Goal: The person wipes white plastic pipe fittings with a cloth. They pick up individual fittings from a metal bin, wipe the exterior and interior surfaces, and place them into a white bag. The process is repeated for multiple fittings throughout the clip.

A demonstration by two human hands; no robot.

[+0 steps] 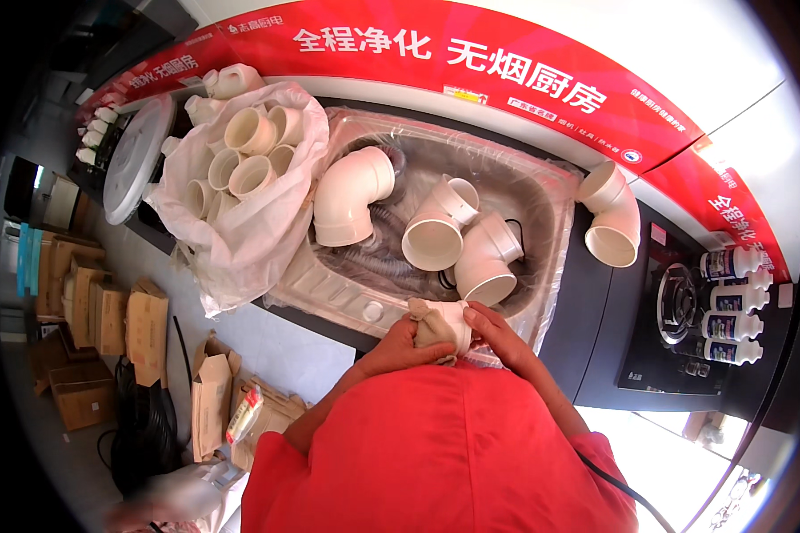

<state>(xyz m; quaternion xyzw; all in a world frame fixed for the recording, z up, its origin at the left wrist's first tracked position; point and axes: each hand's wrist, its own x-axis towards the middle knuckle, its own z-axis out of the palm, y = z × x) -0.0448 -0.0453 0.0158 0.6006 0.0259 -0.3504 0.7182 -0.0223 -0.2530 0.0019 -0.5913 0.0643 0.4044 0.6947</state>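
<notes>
Close to my body, at the sink's front edge, I hold a small white plastic pipe fitting (pixel 458 322). My left hand (pixel 398 348) is closed on a tan cloth (pixel 429 327), which presses against the fitting's left side. My right hand (pixel 504 339) grips the fitting from the right, fingers curled round its edge. Just beyond, in the plastic-wrapped steel sink (pixel 551 266), lie white pipe elbows: a large one (pixel 354 197) at the left, a branched fitting (pixel 434 238) in the middle and another elbow (pixel 489 259) nearest my right hand.
A white plastic bag (pixel 271 235) full of pipe fittings stands left of the sink. Another elbow (pixel 612 213) rests on the dark counter to the right, before a gas hob (pixel 678 304) and several white bottles (pixel 733 326). Cardboard boxes (pixel 147 324) and black cable occupy the floor at left.
</notes>
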